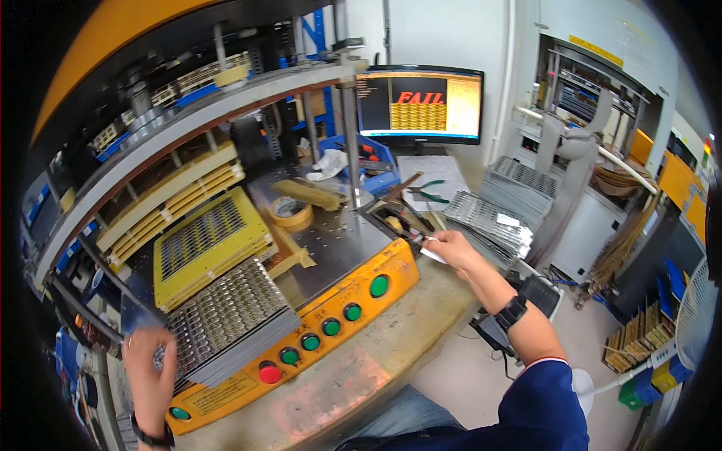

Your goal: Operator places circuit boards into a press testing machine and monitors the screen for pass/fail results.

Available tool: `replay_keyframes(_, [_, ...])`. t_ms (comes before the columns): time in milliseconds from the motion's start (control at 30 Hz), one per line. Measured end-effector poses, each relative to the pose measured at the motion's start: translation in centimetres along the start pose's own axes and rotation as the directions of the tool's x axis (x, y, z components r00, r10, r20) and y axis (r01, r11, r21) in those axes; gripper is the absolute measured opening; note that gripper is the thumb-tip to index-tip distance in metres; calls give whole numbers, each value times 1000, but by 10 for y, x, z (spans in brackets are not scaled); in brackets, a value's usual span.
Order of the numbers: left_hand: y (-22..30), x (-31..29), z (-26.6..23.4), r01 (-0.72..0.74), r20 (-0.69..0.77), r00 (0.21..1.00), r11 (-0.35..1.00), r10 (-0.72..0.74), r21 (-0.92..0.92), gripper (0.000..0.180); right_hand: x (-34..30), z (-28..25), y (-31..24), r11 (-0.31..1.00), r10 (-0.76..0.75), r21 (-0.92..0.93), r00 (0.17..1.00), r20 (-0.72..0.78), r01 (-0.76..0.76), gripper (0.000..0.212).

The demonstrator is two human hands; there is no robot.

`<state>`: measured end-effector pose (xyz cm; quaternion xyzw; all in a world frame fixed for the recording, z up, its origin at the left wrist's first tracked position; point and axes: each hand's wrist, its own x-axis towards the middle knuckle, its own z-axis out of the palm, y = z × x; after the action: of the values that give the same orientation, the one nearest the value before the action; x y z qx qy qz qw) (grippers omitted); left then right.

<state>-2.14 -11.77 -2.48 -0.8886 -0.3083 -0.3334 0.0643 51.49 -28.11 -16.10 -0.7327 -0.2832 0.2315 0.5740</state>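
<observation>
My left hand (149, 372) rests on the near left corner of a stack of grey metal grid trays (226, 319) lying on the yellow machine bed; the hand looks blurred. My right hand (451, 248) reaches to the right of the machine and pinches a small silvery flat piece (434, 255) beside a shallow tray of tools (395, 214). A yellow grid fixture (203, 244) sits just behind the grey stack.
A yellow control panel (323, 331) carries several green buttons and one red button. A roll of tape (291, 212) lies on the steel plate. A monitor (419, 104) stands at the back. More grey grid trays (496, 218) are stacked right of it. A fan (692, 316) stands far right.
</observation>
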Motion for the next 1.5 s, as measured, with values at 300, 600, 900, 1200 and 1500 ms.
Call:
replay_keyframes(300, [-58,97,61,-14,57,998,978,3,207,41,-6,-20,21,462,-556,-842,831,-30,279,20])
replay_keyframes(600, [-94,111,58,-297,209,955,692,211,657,36,-54,-1,-27,859,-394,-288,905,159,424,16])
replay_keyframes(900, [55,-19,-21,-310,160,951,830,266,463,48,-64,37,-105,940,-336,141,787,517,310,28])
replay_keyframes(1200, [72,-50,-10,-299,208,951,856,230,421,45,-92,162,-209,629,-287,-194,457,842,753,35])
replay_keyframes(1500, [69,-51,-7,-312,190,949,848,253,428,43,-86,186,-207,501,-300,-205,391,870,841,35])
